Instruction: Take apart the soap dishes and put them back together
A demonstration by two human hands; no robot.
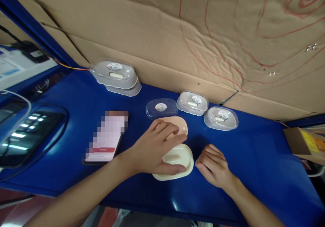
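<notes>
My left hand (pixel 158 145) reaches over a cream oval dish (pixel 186 156) with a raised rim. Its thumb is stretched across the dish, apart from the other fingers, which bend over a peach oval dish (pixel 181 123) just behind. Whether the fingertips press on either dish, I cannot tell. To the right of the cream dish, my right hand (pixel 213 164) rests in a loose fist, apart from it, with nothing visible inside. Behind the peach dish lies a clear plastic lid (pixel 152 110) with a round white label.
Two lidded oval boxes (pixel 193 103) (pixel 221 118) sit at the back right. More are stacked (pixel 115 74) at the back left, against a cardboard wall (pixel 132 27). A lit phone (pixel 106 139) lies left of my hand. A tablet (pixel 33 132) with cables and a cardboard box (pixel 302 142) flank the blue table (pixel 157 200).
</notes>
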